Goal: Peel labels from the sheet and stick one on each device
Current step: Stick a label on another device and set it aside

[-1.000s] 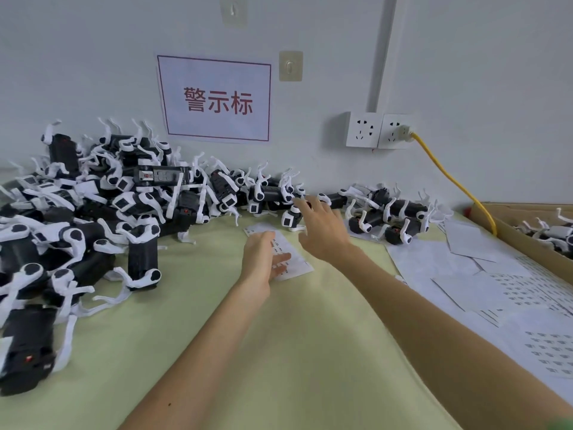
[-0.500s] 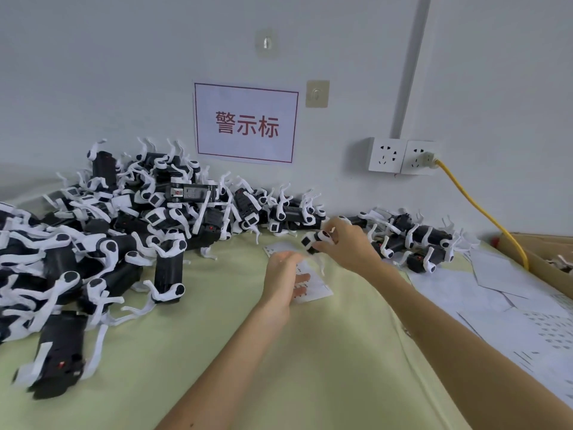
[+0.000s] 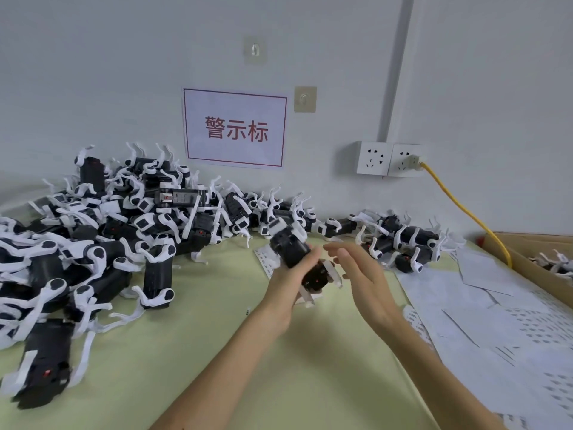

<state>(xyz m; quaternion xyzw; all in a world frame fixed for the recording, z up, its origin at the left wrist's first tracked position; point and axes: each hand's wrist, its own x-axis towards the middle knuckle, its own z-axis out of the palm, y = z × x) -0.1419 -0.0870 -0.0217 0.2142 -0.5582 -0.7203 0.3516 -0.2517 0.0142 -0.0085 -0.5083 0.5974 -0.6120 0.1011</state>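
Device (image 3: 290, 248), black-bodied with white limbs, is held tilted above the table (image 3: 310, 377), gripped around its middle by the left hand (image 3: 286, 285), whose fingers and thumb curl round the dark casing. The right hand (image 3: 364, 276) hovers just beside it, fingers extended and loosely spread, holding nothing; whether its fingertips touch the device cannot be told. Part of the label sheet (image 3: 263, 259) lies flat on the green cloth directly beyond the left hand, its far edge close to the foot of the pile of devices (image 3: 108, 240). That pile fills the left side, stacked against the wall and spilling to the frame's left edge. A smaller cluster of devices (image 3: 409, 240) lies along the wall to the right of the hands. Overlapping white backing sheets (image 3: 496, 324) cover the table's right side, their near-left edge just beside the right forearm. A cardboard box (image 3: 533, 265) borders the sheets at far right, with a yellow cable (image 3: 462, 209) running down to it from the wall sockets (image 3: 389, 158). Between pile and sheets, a broad band of green cloth runs from the hands toward the near edge. A red-lettered sign (image 3: 235, 128) hangs on the wall above.
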